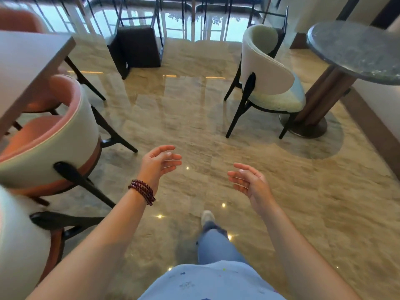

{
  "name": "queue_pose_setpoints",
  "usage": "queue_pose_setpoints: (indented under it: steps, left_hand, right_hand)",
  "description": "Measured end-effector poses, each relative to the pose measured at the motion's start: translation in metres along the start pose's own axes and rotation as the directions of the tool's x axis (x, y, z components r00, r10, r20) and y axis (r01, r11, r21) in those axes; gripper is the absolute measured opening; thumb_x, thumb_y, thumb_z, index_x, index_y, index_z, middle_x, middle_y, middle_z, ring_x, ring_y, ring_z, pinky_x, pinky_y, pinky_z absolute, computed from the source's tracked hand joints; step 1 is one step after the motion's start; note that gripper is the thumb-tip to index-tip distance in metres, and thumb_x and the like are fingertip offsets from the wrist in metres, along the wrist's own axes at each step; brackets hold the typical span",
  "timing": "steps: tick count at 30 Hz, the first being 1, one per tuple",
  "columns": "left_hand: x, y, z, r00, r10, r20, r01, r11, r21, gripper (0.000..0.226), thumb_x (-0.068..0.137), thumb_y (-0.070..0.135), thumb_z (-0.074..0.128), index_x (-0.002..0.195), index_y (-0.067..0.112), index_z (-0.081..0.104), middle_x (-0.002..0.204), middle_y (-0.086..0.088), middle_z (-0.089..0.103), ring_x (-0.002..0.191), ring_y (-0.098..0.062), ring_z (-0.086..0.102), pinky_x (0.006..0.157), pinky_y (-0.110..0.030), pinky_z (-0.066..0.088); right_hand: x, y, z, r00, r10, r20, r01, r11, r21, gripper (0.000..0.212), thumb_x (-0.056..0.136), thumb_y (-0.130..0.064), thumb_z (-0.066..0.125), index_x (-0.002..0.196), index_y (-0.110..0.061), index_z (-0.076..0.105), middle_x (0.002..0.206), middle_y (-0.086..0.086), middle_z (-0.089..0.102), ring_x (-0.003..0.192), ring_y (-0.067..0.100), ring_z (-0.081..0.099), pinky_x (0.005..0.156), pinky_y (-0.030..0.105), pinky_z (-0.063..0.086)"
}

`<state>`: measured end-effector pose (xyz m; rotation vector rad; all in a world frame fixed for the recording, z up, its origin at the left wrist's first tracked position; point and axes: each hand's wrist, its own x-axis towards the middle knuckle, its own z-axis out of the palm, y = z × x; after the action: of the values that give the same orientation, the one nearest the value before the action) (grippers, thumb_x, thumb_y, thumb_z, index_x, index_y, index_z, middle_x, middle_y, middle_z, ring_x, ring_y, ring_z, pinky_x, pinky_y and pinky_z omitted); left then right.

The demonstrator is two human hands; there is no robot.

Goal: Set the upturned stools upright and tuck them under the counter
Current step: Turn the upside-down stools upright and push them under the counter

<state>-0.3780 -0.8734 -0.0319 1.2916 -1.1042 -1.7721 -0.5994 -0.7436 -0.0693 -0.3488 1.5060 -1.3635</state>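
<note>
A dark stool [138,47] rests on the glossy floor at the far centre, seat down, with its thin black legs pointing up. Behind it, more thin black legs [204,16] stand along the window; I cannot tell what they belong to. My left hand [161,162], with a dark red bead bracelet on the wrist, hovers over the floor at mid-frame with fingers apart and nothing in it. My right hand [249,180] is level with it, palm turned inward, also holding nothing. Both hands are well short of the stool.
Two orange-and-white armchairs [54,146] and a table edge [28,61] crowd the left. A pale green chair [270,83] and a round grey pedestal table [355,50] stand on the right. Marble floor [184,118] runs between them. My foot [207,217] steps forward.
</note>
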Motion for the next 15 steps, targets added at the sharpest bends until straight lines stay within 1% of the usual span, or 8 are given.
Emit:
queue_pose_setpoints:
  steps: [3, 7, 10, 15]
  left_hand:
    - [0.057, 0.013, 0.01, 1.0, -0.004, -0.001, 0.004, 1.0, 0.007, 0.021, 0.094, 0.005, 0.047, 0.1, 0.014, 0.065, 0.08, -0.004, 0.073, 0.075, -0.017, 0.07, 0.079, -0.034, 0.054]
    - [0.144, 0.042, 0.029, 1.0, 0.004, -0.022, -0.004, 1.0, -0.005, 0.021, 0.094, 0.005, 0.048, 0.1, 0.015, 0.065, 0.081, -0.005, 0.072, 0.076, -0.018, 0.07, 0.079, -0.034, 0.053]
    - [0.21, 0.068, 0.046, 0.999, -0.001, -0.039, 0.001, 1.0, -0.014, 0.021, 0.094, 0.005, 0.048, 0.102, 0.014, 0.065, 0.082, -0.006, 0.072, 0.076, -0.019, 0.069, 0.078, -0.034, 0.053]
    - [0.305, 0.106, 0.07, 0.998, -0.023, -0.057, 0.022, 0.999, -0.032, 0.022, 0.093, 0.003, 0.047, 0.099, 0.014, 0.065, 0.086, -0.01, 0.071, 0.077, -0.021, 0.069, 0.074, -0.031, 0.053]
  right_hand:
    - [0.058, -0.022, 0.011, 1.0, 0.008, 0.012, -0.008, 1.0, -0.016, 0.02, 0.094, -0.01, 0.052, 0.101, -0.018, 0.069, 0.092, 0.007, 0.075, 0.084, 0.018, 0.07, 0.075, 0.03, 0.051]
    - [0.149, -0.063, 0.028, 1.0, -0.004, 0.026, 0.005, 1.0, -0.027, 0.021, 0.094, -0.01, 0.051, 0.1, -0.019, 0.069, 0.088, 0.005, 0.076, 0.082, 0.017, 0.071, 0.074, 0.031, 0.051]
    - [0.215, -0.105, 0.04, 0.999, -0.011, 0.031, 0.013, 0.997, -0.071, 0.021, 0.094, -0.011, 0.052, 0.102, -0.018, 0.069, 0.092, 0.006, 0.075, 0.087, 0.019, 0.07, 0.077, 0.033, 0.051]
    - [0.307, -0.163, 0.057, 1.0, 0.0, 0.024, 0.002, 0.997, -0.083, 0.022, 0.094, -0.01, 0.052, 0.109, -0.013, 0.068, 0.093, 0.007, 0.076, 0.088, 0.021, 0.07, 0.08, 0.035, 0.052]
